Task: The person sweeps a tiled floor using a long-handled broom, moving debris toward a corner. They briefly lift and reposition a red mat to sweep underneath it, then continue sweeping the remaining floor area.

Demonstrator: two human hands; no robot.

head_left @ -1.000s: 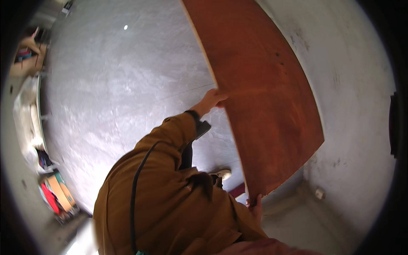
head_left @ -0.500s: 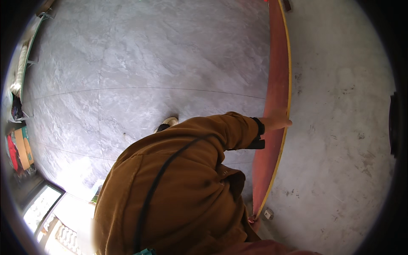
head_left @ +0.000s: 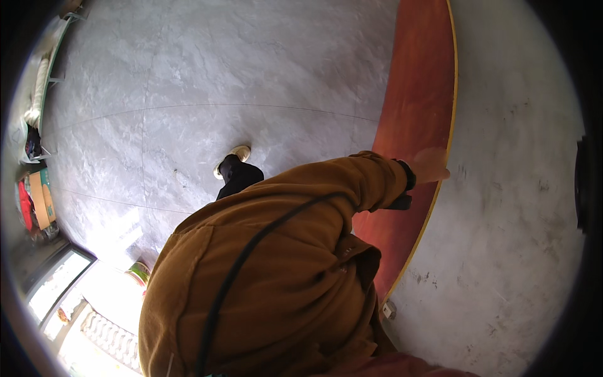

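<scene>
The left arm (head_left: 370, 182) reaches across the body toward the person's right, its brown sleeve ending just short of the left wrist, ringed by a dark band (head_left: 409, 174). The left hand (head_left: 430, 165) is slightly blurred, its fingers bent over at the tips. The right hand is hidden behind the trunk (head_left: 270, 289), which leans forward. One dark-trousered leg (head_left: 242, 177) shows beyond the left shoulder.

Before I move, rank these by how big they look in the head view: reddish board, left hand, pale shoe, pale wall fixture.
1. Reddish board
2. Left hand and pale shoe: too close to rank, since a trouser leg partly covers the shoe
3. Pale wall fixture
</scene>
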